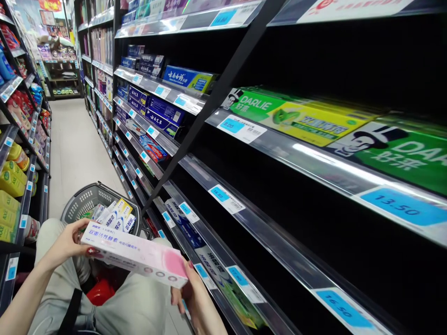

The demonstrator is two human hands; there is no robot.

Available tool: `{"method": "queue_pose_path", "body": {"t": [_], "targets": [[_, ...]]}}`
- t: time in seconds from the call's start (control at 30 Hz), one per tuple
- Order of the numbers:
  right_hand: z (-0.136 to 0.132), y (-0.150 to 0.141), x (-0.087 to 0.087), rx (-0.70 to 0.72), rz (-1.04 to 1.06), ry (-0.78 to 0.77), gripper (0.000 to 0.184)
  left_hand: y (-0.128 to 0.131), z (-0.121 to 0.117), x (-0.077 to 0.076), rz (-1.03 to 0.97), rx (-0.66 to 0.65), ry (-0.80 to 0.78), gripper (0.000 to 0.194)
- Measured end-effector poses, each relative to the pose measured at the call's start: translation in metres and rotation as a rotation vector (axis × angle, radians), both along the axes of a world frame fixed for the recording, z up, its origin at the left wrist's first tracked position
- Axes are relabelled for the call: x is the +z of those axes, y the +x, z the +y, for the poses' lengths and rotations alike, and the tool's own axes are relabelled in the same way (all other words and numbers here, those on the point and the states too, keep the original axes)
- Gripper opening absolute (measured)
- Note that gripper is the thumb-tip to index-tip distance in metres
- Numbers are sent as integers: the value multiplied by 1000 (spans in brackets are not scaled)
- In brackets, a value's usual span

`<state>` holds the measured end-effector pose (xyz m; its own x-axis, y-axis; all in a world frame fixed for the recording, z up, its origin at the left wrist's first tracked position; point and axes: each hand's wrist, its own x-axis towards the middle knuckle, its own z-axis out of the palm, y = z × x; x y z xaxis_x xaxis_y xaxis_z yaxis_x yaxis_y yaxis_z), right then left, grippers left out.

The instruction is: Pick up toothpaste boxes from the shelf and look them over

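Observation:
I hold a long white and pink toothpaste box (134, 253) level in front of me with both hands. My left hand (68, 243) grips its left end, thumb on the front face. My right hand (195, 298) supports the pink right end from below. The box hangs over my knees, just in front of a grey shopping basket (82, 200) on the floor, which holds several more toothpaste boxes (117, 215).
Black store shelves run along my right, with green and yellow Darlie boxes (296, 116) on an upper shelf, blue boxes (164, 111) further down the aisle and price tags (401, 207) on the rails. Another shelf with yellow bottles (9, 186) stands at my left. The aisle floor (75, 149) stretches ahead.

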<state>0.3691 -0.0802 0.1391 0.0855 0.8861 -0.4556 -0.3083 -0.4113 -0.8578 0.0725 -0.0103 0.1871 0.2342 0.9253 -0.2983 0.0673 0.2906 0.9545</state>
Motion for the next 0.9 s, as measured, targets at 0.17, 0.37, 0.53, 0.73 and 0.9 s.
{"method": "queue_pose_path", "body": {"t": [0.17,0.37,0.53,0.73,0.9], "targets": [[-1,1,-5,7,127,-31,77,8,2,-3,110,37,-136,63],[8,9,-9,63,67,-129,61,12,1,-10,251,67,-218,71],[13,8,-4,82,34,-123,56,11,2,-12,276,52,-231,74],[19,5,-7,135,12,-88,55,10,0,-3,258,-3,-297,105],[32,7,-27,248,-11,-228,70,4,4,-12,256,-106,-328,89]]}}
